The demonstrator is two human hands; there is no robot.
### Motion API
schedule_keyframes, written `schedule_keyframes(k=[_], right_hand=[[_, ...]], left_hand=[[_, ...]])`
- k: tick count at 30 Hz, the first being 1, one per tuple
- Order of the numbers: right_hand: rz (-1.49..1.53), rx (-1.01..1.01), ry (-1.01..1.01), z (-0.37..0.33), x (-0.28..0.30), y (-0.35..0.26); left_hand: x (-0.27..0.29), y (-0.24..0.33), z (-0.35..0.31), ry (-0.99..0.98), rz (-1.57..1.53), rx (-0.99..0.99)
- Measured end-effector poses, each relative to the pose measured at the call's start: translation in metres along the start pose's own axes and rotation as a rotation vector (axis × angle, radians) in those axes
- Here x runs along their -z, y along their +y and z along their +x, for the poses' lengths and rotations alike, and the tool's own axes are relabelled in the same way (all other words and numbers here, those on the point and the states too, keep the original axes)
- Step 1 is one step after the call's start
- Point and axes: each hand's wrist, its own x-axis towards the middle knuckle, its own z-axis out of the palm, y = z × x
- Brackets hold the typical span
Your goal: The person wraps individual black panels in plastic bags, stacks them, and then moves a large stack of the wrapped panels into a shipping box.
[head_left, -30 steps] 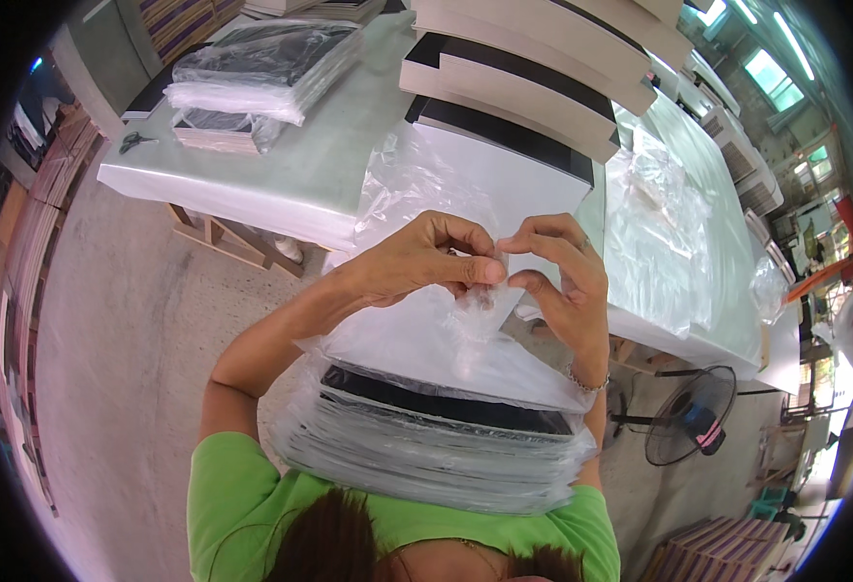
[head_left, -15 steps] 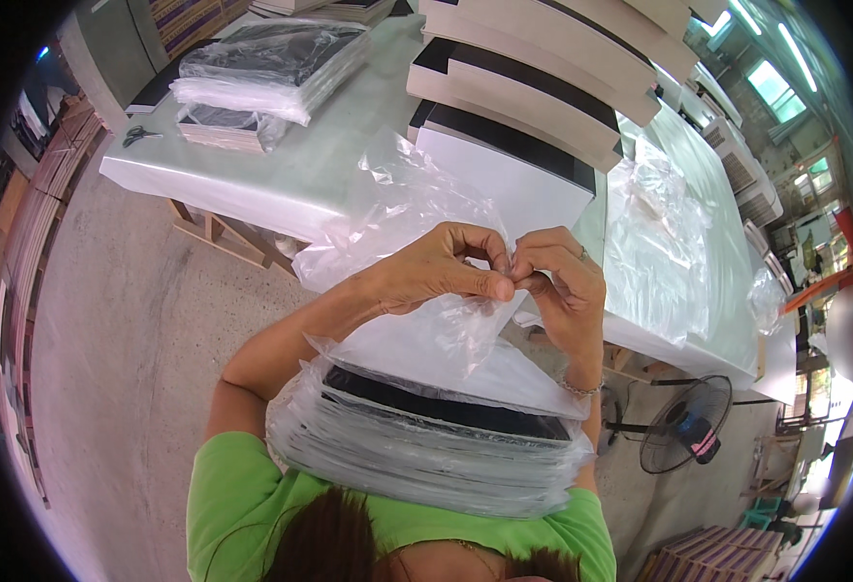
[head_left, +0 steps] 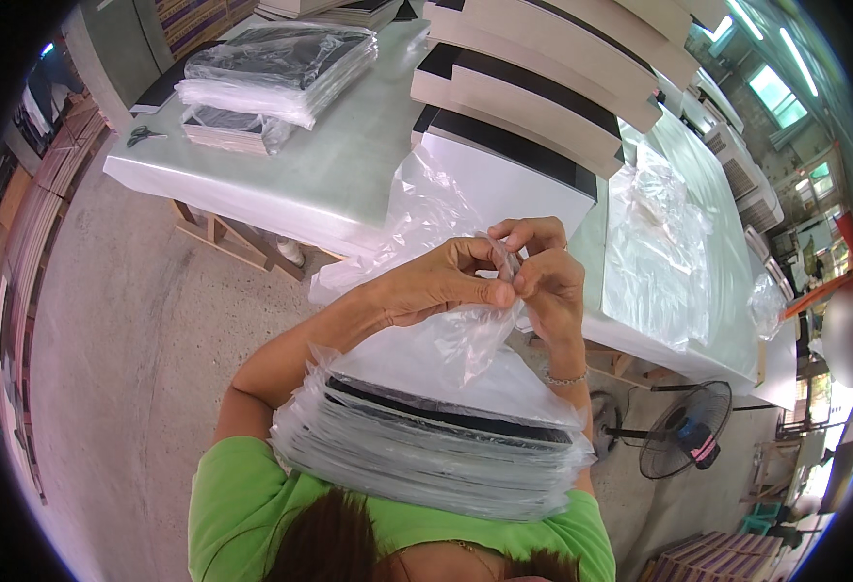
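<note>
A clear plastic bag [head_left: 424,204] is pinched between my two hands, which meet above the near end of the table. My left hand [head_left: 438,281] grips its gathered edge between thumb and fingers. Close against it, my right hand [head_left: 547,279] pinches the same edge with its thumb and fingertips. The bag's loose film spreads over to the left and hangs below the fingers. Between my arms, close to my body, lies a thick pile of plastic-wrapped black-and-white boards [head_left: 436,441]. Just beyond my hands are white boards with black edges [head_left: 514,179].
Stepped stacks of thick boards [head_left: 533,92] rise ahead. Wrapped packs [head_left: 271,73] and scissors [head_left: 145,136] lie on the left of the table [head_left: 242,189]. More plastic bags [head_left: 654,252] spread to the right. A fan [head_left: 688,432] stands on the floor at right.
My right hand has shifted slightly left, its fingers raised and curled over the bag's edge. The bag's film at the left has drawn in to the right and hangs differently.
</note>
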Motion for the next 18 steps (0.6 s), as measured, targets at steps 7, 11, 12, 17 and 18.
schedule_keyframes(k=[7,11,12,17,18], right_hand=[[0.295,-0.05,0.112,-0.004,-0.002,0.01],[0.191,0.027,0.147,-0.002,0.001,0.011],[0.173,0.05,0.169,-0.003,0.004,0.009],[0.024,0.04,0.279,-0.007,0.034,-0.006],[-0.026,0.02,0.341,-0.01,0.04,-0.008]], left_hand=[[0.007,-0.005,0.0,-0.006,-0.05,0.006],[0.005,-0.006,0.0,0.086,-0.132,0.028],[0.006,-0.002,-0.002,0.065,-0.145,0.027],[0.044,0.01,-0.024,0.271,0.006,-0.091],[0.057,0.016,-0.028,0.338,0.104,-0.116]])
